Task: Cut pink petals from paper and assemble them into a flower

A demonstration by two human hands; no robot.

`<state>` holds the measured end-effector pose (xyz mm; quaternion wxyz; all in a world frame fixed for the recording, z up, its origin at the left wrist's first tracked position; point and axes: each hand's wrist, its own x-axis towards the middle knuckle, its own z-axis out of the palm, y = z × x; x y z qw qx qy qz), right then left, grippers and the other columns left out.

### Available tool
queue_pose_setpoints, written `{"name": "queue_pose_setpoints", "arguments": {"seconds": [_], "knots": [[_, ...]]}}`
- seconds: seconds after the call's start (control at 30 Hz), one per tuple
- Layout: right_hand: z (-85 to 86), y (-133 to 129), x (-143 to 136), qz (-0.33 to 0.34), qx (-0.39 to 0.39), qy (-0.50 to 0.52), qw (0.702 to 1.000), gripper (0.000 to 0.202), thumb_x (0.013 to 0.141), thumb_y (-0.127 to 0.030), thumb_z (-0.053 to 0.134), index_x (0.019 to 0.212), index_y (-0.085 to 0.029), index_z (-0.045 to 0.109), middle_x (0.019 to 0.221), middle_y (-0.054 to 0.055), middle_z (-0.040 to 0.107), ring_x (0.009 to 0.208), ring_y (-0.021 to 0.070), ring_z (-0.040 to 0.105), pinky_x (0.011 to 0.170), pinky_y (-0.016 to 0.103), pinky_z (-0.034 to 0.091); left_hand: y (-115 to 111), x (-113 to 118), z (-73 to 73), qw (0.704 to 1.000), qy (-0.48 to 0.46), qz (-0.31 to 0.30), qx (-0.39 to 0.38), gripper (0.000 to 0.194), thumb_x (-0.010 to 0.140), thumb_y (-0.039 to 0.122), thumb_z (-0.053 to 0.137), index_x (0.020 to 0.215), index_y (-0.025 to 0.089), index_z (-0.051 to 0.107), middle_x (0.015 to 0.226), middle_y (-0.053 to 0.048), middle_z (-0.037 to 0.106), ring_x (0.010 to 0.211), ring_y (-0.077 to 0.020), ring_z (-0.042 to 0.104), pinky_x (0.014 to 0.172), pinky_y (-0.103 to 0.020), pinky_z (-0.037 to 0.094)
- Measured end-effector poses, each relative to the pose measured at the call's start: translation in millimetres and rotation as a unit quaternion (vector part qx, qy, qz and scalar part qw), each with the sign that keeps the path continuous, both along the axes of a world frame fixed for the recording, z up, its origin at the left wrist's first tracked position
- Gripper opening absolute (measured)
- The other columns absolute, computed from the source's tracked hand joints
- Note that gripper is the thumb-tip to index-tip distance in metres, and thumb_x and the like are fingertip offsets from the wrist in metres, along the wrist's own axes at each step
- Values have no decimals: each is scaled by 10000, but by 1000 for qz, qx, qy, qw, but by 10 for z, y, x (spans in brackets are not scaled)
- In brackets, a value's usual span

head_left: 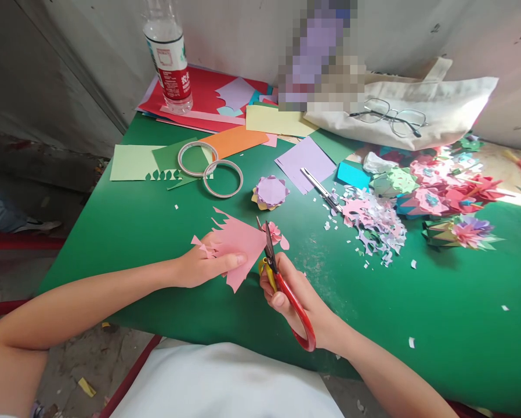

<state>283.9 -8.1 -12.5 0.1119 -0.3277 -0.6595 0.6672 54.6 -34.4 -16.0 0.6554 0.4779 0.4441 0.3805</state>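
My left hand [206,261] is closed on a sheet of pink paper [241,238], its thumb on top and its fingers mostly hidden beneath. The sheet has jagged, cut edges. In my right hand [297,296] is a pair of scissors [293,302] with red and yellow handles. Their blades are parted at the right edge of the pink paper. Just beyond the blades lies a small pink paper flower [273,233] with a loose petal beside it. A purple and yellow layered paper flower [271,192] sits farther back on the green table [191,316].
Two tape rolls [223,194] lie over coloured paper at the left. A craft knife [321,190] rests by paper scraps [373,223]. Finished paper flowers [438,186] crowd the right. Behind stand a water bottle [169,64] and a cloth bag [452,110] with glasses [391,118] on it.
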Motion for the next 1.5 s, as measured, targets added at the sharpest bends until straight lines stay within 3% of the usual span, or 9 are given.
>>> {"name": "queue_pose_setpoints", "arguments": {"seconds": [0.23, 0.4, 0.53, 0.7, 0.87, 1.07, 1.5], "knots": [[-2, 74, 12, 22, 28, -15, 999, 640, 857, -873, 427, 867, -248, 285, 707, -66, 359, 595, 96, 279, 516, 251, 230, -4, -30, -7, 1000, 24, 8, 9, 242, 923, 329, 572, 838, 168, 732, 668, -2, 650, 696, -150, 590, 702, -255, 507], [37, 101, 14, 29, 46, -31, 998, 641, 867, -875, 396, 854, -246, 274, 700, -66, 367, 586, 92, 274, 520, 257, 224, 29, -52, -59, 999, 3, -8, 33, 318, 919, 358, 576, 667, 178, 648, 638, 4, 628, 650, -139, 561, 683, -265, 469], [55, 132, 30, 38, 59, -47, 996, 653, 861, -889, 376, 840, -245, 271, 695, -62, 380, 583, 93, 284, 518, 259, 220, 41, -101, -154, 999, 32, -12, 21, 434, 889, 417, 638, 541, 181, 531, 531, 31, 499, 554, -111, 442, 633, -273, 433], [55, 161, 61, 45, 71, -61, 995, 659, 858, -893, 373, 829, -243, 274, 681, -63, 383, 572, 90, 267, 521, 266, 193, 70, -111, -179, 999, 3, 31, 36, 421, 845, 455, 708, 562, 179, 562, 564, 16, 512, 593, -128, 480, 623, -281, 449], [32, 173, 70, 52, 75, -65, 994, 665, 853, -902, 359, 821, -244, 266, 667, -69, 360, 569, 90, 247, 512, 266, 187, 125, -111, -148, 997, -56, 12, 52, 441, 880, 438, 681, 557, 172, 542, 531, 32, 457, 536, -101, 404, 547, -263, 374], [38, 171, 70, 56, 79, -74, 993, 675, 847, -909, 354, 823, -240, 277, 684, -59, 395, 574, 88, 283, 514, 265, 196, 125, -117, -147, 996, -50, 17, 78, 504, 896, 396, 649, 507, 174, 416, 497, 40, 379, 500, -84, 341, 524, -266, 293], [38, 178, 69, 57, 77, -79, 992, 688, 826, -923, 368, 823, -238, 296, 659, -64, 397, 555, 86, 283, 504, 264, 189, 129, -140, -201, 995, -50, 29, 84, 495, 867, 370, 655, 500, 173, 387, 486, 43, 336, 477, -78, 325, 476, -249, 239]]}}
